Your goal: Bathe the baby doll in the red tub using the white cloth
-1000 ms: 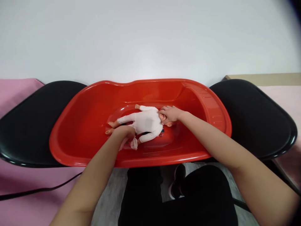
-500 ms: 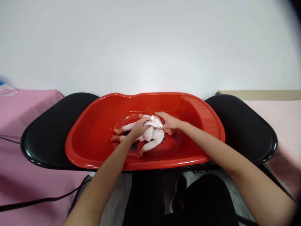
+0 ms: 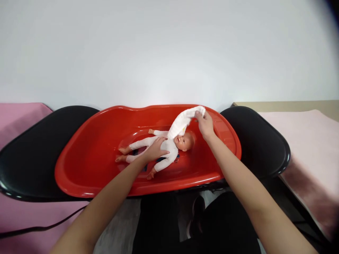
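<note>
A baby doll (image 3: 173, 151) with a cloth body lies on its back in a red baby bathtub (image 3: 87, 151), head toward the right. My right hand (image 3: 206, 124) pinches one end of a white cloth (image 3: 182, 121) with a small yellow mark and holds it raised over the tub. The cloth's lower end hangs by the doll's head and shoulder. On the doll's belly rests my left hand (image 3: 156, 150), fingers spread and holding nothing. Part of the doll's trunk is hidden under this hand.
Black chair seats stand on the left (image 3: 34, 151) and right (image 3: 255, 144), under the tub's ends. Pink-covered surfaces lie beyond them on the left (image 3: 18, 116) and right (image 3: 307, 137). A white wall (image 3: 159, 53) rises behind. A black cable (image 3: 53, 225) runs at lower left.
My right hand has lifted the white cloth off the doll's chest, up and to the right, uncovering its face. My left hand has let go of the cloth and lowered onto the belly.
</note>
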`<state>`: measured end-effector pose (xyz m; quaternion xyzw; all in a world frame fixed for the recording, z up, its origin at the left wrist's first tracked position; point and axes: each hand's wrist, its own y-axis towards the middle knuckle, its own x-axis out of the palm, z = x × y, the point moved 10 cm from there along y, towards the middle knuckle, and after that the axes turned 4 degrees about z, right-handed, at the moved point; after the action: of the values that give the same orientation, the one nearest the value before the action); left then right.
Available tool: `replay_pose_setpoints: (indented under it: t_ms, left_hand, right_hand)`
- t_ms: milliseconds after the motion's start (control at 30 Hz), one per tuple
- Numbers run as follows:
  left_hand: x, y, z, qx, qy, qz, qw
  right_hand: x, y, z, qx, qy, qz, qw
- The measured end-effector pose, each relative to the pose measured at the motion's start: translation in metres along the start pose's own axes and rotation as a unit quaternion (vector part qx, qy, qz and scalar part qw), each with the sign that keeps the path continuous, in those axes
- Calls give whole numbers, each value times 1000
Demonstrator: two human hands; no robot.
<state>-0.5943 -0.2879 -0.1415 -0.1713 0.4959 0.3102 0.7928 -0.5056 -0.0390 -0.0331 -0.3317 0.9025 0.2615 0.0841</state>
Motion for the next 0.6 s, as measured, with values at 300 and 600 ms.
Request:
replay_pose_setpoints:
  t_ms: [300, 600]
  left_hand:
    - [74, -12, 2, 136, 165, -110, 971]
    - [82, -26, 10, 196, 230, -75, 950]
  right_hand:
    - [-25, 10, 44, 73, -93, 70, 991]
    - [-18, 11, 49, 72, -143, 36, 987]
